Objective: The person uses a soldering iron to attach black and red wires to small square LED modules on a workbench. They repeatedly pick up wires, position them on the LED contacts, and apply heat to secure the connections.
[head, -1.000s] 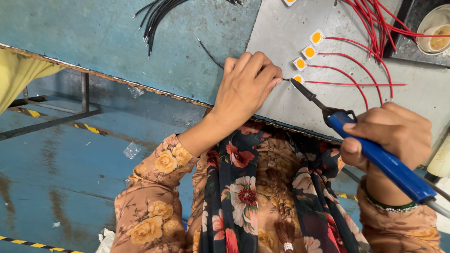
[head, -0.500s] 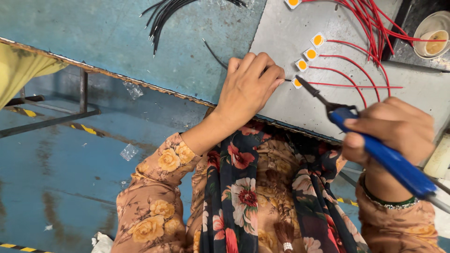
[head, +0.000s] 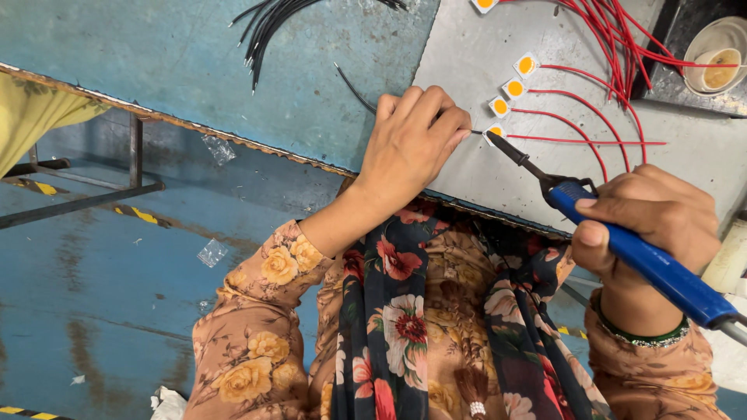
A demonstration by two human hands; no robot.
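Soldering iron (head: 638, 253) clenched in right hand (head: 650, 225) by blue handle, fingers wrapped tight round the grip for a steady aim, dark tip slanted up and left so only the point meets the nearest small square chip (head: 495, 131). Left hand (head: 408, 148) pressed flat-knuckled just left of that chip, fingertips bunched and pinching a thin black wire (head: 354, 89), apparently to pin its end against the chip's edge; exact contact hidden under the fingers. Chip itself on grey metal sheet (head: 482, 179), lowest in a short diagonal row of like chips with orange centres (head: 515, 88), each trailing a red wire (head: 591, 140) rightward, kept out of the iron's path. Further up from the chip, bundle of red wires (head: 622, 35); up and left of it, loose bundle of black wires (head: 268, 23) on blue bench (head: 156, 54), within easy reach. Up and right of the chip, round white cup (head: 720, 58), parked well clear of the hot tip.
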